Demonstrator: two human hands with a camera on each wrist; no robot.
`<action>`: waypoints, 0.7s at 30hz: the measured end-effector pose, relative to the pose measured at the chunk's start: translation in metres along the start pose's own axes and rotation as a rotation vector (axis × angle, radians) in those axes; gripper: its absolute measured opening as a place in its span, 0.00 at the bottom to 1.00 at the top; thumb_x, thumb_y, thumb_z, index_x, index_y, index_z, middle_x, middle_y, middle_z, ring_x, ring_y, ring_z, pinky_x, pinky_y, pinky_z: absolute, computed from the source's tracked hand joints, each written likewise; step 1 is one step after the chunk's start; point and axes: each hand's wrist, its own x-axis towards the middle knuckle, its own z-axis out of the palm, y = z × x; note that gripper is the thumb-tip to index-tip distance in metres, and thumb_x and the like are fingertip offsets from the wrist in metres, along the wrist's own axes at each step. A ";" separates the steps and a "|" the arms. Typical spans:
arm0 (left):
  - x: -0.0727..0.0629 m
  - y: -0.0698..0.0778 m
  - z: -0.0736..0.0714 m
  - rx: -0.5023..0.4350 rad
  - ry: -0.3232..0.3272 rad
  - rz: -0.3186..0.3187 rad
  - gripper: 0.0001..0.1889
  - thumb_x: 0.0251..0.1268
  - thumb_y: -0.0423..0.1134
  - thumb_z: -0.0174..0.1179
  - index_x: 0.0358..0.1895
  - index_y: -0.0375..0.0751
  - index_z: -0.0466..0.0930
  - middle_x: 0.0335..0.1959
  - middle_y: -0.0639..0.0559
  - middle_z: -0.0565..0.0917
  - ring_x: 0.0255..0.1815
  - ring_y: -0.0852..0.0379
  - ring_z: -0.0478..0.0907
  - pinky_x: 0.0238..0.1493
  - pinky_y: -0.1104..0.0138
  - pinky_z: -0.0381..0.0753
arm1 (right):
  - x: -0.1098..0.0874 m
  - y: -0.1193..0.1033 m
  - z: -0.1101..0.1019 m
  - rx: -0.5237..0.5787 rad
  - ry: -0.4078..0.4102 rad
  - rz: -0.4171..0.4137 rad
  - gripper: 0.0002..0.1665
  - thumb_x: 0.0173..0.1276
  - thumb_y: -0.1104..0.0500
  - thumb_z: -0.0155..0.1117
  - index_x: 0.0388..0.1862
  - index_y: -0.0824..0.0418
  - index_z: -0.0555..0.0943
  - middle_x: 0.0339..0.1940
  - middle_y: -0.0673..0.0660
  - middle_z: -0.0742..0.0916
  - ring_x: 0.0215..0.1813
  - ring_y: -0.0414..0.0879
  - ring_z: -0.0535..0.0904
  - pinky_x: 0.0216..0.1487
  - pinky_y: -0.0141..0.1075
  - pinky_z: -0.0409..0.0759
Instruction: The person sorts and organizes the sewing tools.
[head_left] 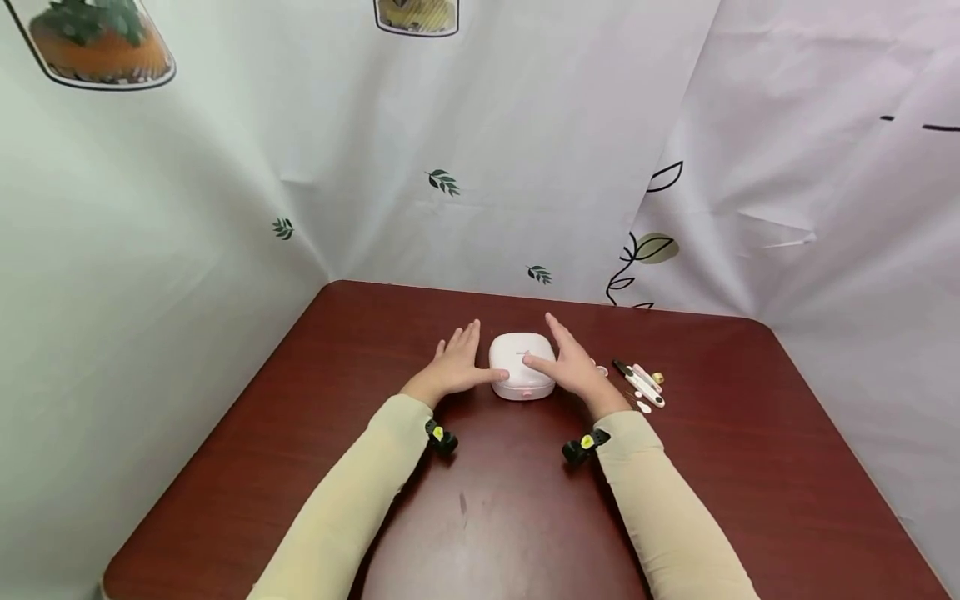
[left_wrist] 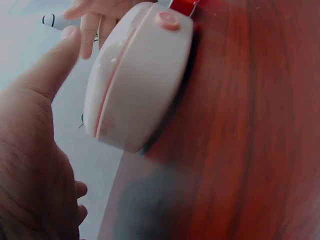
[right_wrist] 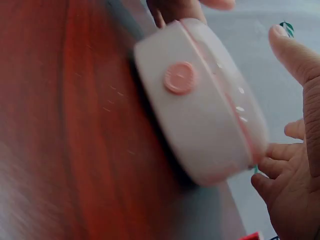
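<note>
A small white lidded box (head_left: pixel 517 346) with rounded corners sits on the dark red table. Its front carries a pink round button (right_wrist: pixel 180 78), and a pink seam runs under the lid. My left hand (head_left: pixel 453 367) is spread at the box's left side, fingers straight, thumb reaching over the front left corner. On the other side my right hand (head_left: pixel 573 367) is likewise spread, its thumb over the lid. Whether either thumb touches the box I cannot tell. In the left wrist view the left hand (left_wrist: pixel 35 150) appears apart from the box wall.
Right of the right hand lie a white and black slim tool (head_left: pixel 643 387), a small yellow item (head_left: pixel 657 377) and several little white pieces (head_left: pixel 643 407). The table's far edge (head_left: pixel 450 288) meets a patterned white cloth (head_left: pixel 480 225). Dark wrist cameras (head_left: pixel 442 439) sit at both wrists.
</note>
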 end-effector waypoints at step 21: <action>-0.003 -0.010 0.033 -0.065 -0.012 0.101 0.71 0.47 0.75 0.67 0.83 0.42 0.32 0.84 0.48 0.43 0.83 0.52 0.39 0.80 0.53 0.32 | -0.014 0.021 0.031 0.005 -0.004 -0.114 0.72 0.46 0.43 0.85 0.83 0.61 0.53 0.81 0.63 0.60 0.79 0.62 0.53 0.72 0.64 0.59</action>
